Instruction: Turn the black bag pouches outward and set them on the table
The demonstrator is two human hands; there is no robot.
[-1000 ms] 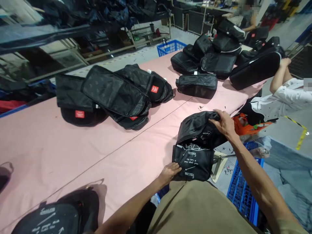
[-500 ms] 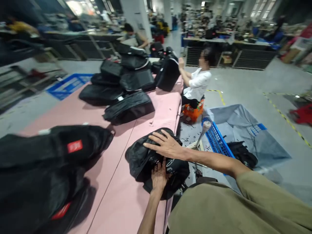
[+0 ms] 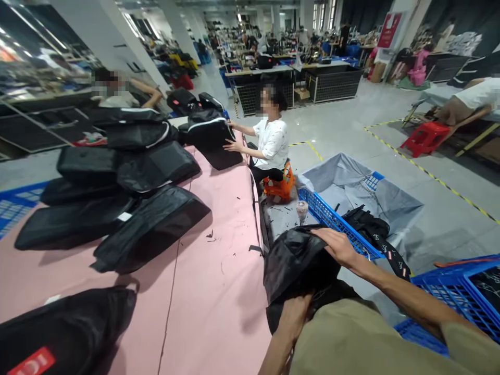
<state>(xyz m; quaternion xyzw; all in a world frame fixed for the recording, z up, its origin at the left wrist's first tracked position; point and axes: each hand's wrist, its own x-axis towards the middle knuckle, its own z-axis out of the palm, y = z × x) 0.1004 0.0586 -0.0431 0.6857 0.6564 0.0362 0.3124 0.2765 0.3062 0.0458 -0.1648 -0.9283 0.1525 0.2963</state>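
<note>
While right hand (image 3: 339, 247) pinches upper edge of black bag (image 3: 291, 260), left hand (image 3: 295, 315) reaches beneath, fingertips hidden, grip unclear.

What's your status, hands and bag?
Right hand holding black bag by upper edge; left hand low against it, fingers hidden. Other bags apart, on pink table.

soft shadows, blurry upper left

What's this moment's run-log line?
right hand: gripping black bag, upper edge | left hand: at bag's mouth, partly hidden | bag: at edge of pink table | seated co-worker: touching another bag
</note>
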